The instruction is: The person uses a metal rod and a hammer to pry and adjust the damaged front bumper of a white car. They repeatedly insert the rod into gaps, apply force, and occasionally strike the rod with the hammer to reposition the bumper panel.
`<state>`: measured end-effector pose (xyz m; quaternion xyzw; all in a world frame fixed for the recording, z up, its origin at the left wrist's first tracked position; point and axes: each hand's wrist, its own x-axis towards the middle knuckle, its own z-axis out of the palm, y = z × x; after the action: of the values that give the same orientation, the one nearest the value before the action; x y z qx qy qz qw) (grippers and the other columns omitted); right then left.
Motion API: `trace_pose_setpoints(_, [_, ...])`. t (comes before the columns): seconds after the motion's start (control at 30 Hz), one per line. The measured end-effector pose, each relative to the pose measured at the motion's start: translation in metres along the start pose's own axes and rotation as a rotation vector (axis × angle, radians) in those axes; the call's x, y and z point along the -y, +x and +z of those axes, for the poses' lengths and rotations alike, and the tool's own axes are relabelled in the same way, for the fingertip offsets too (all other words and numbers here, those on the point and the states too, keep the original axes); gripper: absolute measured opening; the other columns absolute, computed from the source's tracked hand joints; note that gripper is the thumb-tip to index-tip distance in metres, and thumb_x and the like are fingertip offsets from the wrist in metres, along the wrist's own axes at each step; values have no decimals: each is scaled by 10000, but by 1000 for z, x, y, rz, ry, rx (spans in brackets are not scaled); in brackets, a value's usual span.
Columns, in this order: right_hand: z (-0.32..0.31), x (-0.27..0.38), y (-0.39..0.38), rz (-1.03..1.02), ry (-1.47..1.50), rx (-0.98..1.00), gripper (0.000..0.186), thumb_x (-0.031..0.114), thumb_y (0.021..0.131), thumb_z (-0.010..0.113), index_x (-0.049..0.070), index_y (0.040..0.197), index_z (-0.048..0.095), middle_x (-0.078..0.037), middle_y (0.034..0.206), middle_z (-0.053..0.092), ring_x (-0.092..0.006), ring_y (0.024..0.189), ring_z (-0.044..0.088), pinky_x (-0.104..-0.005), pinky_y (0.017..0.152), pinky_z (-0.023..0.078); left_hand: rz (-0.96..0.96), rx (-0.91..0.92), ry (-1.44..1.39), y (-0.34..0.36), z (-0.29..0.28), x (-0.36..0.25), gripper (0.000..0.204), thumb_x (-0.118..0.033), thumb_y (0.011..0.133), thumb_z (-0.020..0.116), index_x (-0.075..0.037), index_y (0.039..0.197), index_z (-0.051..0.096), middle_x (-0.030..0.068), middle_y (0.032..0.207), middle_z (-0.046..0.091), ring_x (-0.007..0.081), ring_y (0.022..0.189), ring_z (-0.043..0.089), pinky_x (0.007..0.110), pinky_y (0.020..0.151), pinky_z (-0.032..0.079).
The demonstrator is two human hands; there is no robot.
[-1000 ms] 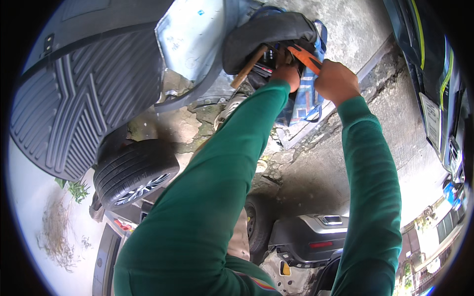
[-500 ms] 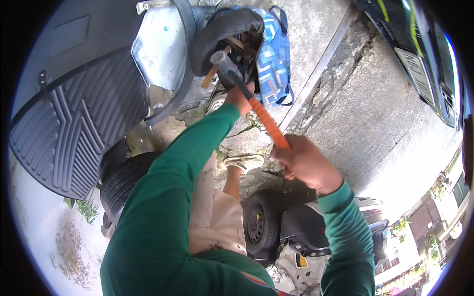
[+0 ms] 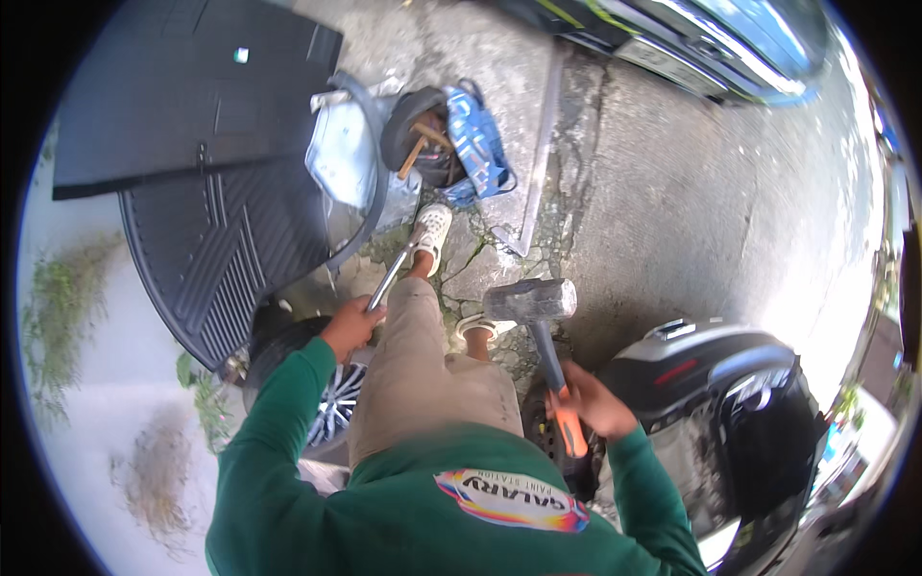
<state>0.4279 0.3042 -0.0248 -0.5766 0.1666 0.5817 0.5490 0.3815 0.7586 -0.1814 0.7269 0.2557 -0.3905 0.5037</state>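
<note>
My right hand (image 3: 597,401) is wrapped round the dark and orange handle of a sledgehammer (image 3: 530,301). Its worn grey head is up, to the right of my feet. In my closed left hand (image 3: 351,328) is a slim silver metal rod (image 3: 391,274), pointing up and away toward my left shoe; its exact kind I cannot make out. Beyond my feet lies a blue patterned backpack (image 3: 477,144), unzipped, with a wooden-handled tool (image 3: 413,158) sticking out among darker things.
Dark ribbed mats (image 3: 230,250) and a pale blue panel (image 3: 344,154) lie on the left. Wheels stand near my legs. A dark and silver vehicle part (image 3: 711,374), perhaps a bumper, is at the lower right. A parked car (image 3: 691,48) stands far right, on cracked concrete (image 3: 663,182).
Both hands have come back from the backpack toward my body and moved apart. The left hand now shows a metal rod in it. The sledgehammer's head has swung right, away from the bag.
</note>
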Motion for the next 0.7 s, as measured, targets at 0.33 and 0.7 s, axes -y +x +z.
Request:
trace_pose_setpoints(0.33, [106, -312, -92, 151, -211, -930, 425, 438, 792, 787, 125, 1079, 790, -176, 1006, 765, -354, 993, 728, -474, 878, 564, 1061, 84, 765, -146, 35, -109, 222, -50, 878, 691, -60, 1095, 642, 58, 771, 605, 228, 781, 603, 381, 826, 488])
trace_pose_setpoints(0.7, [494, -609, -75, 743, 807, -1040, 401, 254, 849, 650, 48, 1177, 758, -183, 1157, 749, -321, 1093, 727, -442, 933, 568, -155, 893, 408, -206, 152, -97, 223, -301, 956, 625, -120, 1084, 602, 111, 1131, 677, 363, 1129, 654, 537, 941, 553])
